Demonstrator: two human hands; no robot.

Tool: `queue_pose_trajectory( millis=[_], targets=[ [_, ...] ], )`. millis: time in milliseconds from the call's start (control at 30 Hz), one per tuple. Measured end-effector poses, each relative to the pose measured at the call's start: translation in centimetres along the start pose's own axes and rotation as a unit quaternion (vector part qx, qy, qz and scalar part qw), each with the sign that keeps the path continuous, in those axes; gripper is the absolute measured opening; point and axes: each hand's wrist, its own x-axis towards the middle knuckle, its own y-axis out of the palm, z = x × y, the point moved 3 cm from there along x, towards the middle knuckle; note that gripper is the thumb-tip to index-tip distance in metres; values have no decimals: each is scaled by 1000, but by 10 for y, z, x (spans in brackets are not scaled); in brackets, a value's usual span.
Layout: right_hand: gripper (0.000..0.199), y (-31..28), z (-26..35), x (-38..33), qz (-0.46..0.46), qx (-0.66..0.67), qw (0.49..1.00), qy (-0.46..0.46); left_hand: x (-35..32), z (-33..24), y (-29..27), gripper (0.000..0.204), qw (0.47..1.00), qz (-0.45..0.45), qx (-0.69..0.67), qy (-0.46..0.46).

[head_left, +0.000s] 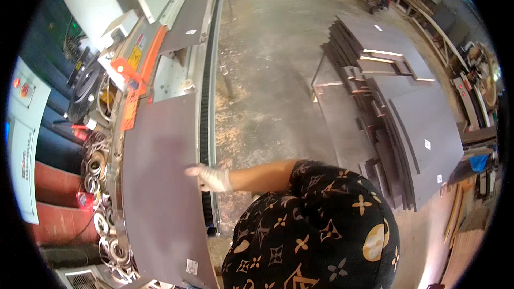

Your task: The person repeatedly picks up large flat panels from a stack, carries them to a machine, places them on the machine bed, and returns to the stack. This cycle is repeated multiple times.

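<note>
A long dark grey-brown panel [160, 182] lies on the bed of the machine at the left, its near end running to the lower edge of the view. My right hand [213, 177], in a whitish glove, grips the panel's right edge about midway along. One digit lies over the top face; the other fingers are partly hidden at the edge. A small white label [191, 266] sits near the panel's near end. My left hand cannot be made out. Farther along the machine lies another dark panel [184, 24], also with a label.
An orange guard [152, 53] and a black roller track [205, 91] run along the machine. Rolls of edging strip [115, 249] and a control cabinet [24, 150] stand left. At right, stacked dark panels [425, 123] rest on a rack [321, 83]; sawdust lies on the floor.
</note>
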Motion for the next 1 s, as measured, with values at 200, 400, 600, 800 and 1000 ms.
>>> queue_pose_trajectory(
  millis=[200, 400, 600, 800, 1000],
  targets=[
    [97, -4, -8, 24, -52, 4, 999, 4, 32, 1, 16, 42, 999, -4, 26, -33],
    [83, 3, 22, -2, -23, -161, 984, 74, 60, -18, -75, 42, 998, -9, 41, -44],
    [67, 3, 20, 10, -29, -108, 992, 58, 32, -28, -73, 42, 985, -62, -63, -147],
    [70, -1, 26, 12, -88, -102, 986, 96, 52, -17, -93, 34, 974, 20, -122, -188],
    [78, 20, 55, -14, 2, -133, 989, 70, 64, -9, -27, 14, 999, -3, -2, -51]
  ],
)
